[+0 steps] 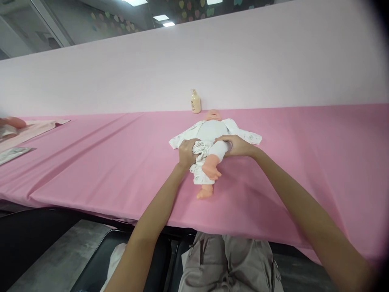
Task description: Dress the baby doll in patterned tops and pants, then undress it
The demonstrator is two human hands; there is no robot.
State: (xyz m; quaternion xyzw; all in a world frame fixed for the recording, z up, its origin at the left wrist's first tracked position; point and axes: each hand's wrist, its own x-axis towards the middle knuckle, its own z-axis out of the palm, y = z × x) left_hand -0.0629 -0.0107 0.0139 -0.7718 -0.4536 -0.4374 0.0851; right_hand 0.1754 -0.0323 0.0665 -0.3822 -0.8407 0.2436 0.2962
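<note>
A baby doll (210, 165) lies on its back on the pink-covered table, head toward the wall and feet toward me. It wears a white long-sleeved top (212, 130) with both sleeves spread out. White baby pants (200, 162) are bunched at the hips; one lower leg pokes out of them, the other is raised and bent. My left hand (187, 153) is closed on the bunched pants at the doll's left-hand side in view. My right hand (235, 146) wraps round the raised thigh and the cloth there, its fingertips partly hidden.
A cream pump bottle (196, 102) stands behind the doll's head against the white wall (121, 77). On the far left, another doll (13, 122) lies on a pale cloth (33, 129), near a flat packet (15, 154). Black chairs (152, 259) stand below the table's front edge.
</note>
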